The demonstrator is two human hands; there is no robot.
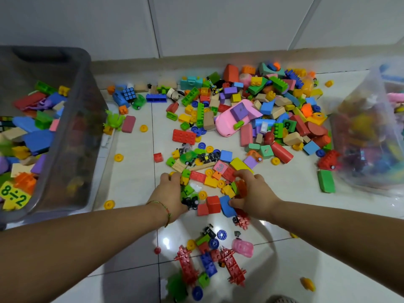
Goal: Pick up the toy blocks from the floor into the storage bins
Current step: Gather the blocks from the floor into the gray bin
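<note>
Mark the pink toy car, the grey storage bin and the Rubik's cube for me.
pink toy car (229, 121), head view, on its pink body beside the purple block.
grey storage bin (85, 110), head view, on its right side wall.
Rubik's cube (129, 93), head view, on its top face.

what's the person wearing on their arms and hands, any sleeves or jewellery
Both forearms are bare, with no sleeves in view. The left hand has a thin cord bracelet at the wrist, green and yellowish with a red bit. The right hand shows no bracelet, watch, ring or glove.
</note>
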